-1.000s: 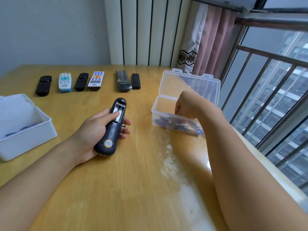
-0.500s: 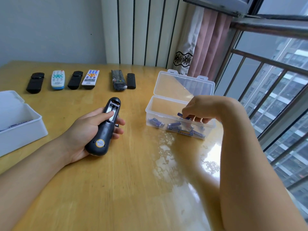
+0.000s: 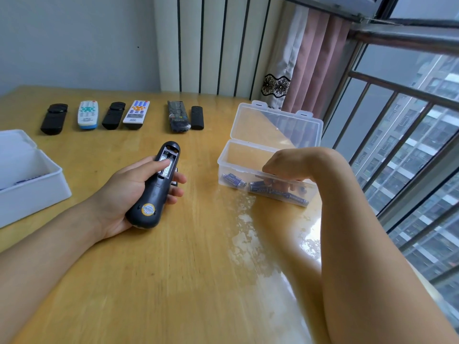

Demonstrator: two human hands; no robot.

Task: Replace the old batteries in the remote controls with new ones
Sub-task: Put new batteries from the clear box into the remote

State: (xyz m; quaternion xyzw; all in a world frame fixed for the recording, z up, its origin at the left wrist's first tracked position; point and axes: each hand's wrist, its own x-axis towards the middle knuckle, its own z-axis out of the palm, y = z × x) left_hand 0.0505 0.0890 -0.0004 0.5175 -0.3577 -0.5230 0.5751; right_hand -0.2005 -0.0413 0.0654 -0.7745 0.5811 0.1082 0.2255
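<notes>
My left hand point(image 3: 124, 187) grips a black remote point(image 3: 154, 194) back side up, just above the table. Its battery compartment point(image 3: 167, 162) is uncovered and my thumb lies across it. To the right stands a clear plastic box point(image 3: 238, 150) with its lid up and several blue batteries point(image 3: 233, 180) on its floor. My right hand point(image 3: 293, 162) is bent down into that box, fingertips among the batteries. The box wall blurs the fingertips, so I cannot tell whether they hold one.
Several more remotes lie in a row at the back, among them a white one point(image 3: 87, 114) and a black one point(image 3: 197, 117). A white open box point(image 3: 37, 189) sits at the left edge. A window with bars runs along the right side.
My right hand rose to the box's rim, then dipped back down among the batteries. My left hand and the remote have kept their pose.
</notes>
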